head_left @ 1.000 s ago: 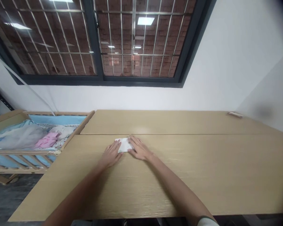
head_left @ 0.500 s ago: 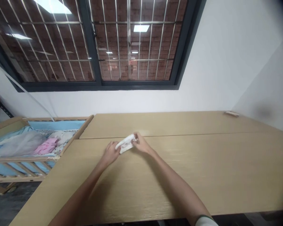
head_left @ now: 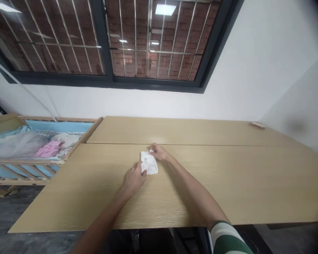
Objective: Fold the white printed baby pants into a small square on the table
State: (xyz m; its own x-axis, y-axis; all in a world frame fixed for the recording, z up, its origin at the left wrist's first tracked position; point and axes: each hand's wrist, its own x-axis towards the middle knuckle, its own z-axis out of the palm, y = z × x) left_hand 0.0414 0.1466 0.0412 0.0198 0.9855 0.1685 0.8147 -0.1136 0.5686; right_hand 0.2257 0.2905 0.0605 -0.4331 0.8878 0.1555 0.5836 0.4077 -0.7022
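A small white folded piece [head_left: 149,163], soft-looking with faint grey print, is held just over the wooden table [head_left: 214,183], or rests on it; I cannot tell which. Its kind is not clear. My left hand [head_left: 135,178] grips its lower left edge between thumb and fingers. At its top edge, my right hand [head_left: 159,152] pinches the upper right corner, the fingertips partly covering it. The piece's printed face is turned up toward me.
To the left stands a wooden crib [head_left: 23,162] with blue lining, a pink cloth [head_left: 49,149] and sheer netting. A small flat item [head_left: 258,125] lies at the table's far right corner. A barred window [head_left: 153,42] is above. A seam crosses the tabletop.
The white piece has turned from a slanted strip to an upright, squarer shape, showing more of its face. My left hand has moved right and down. The view has tilted downward.
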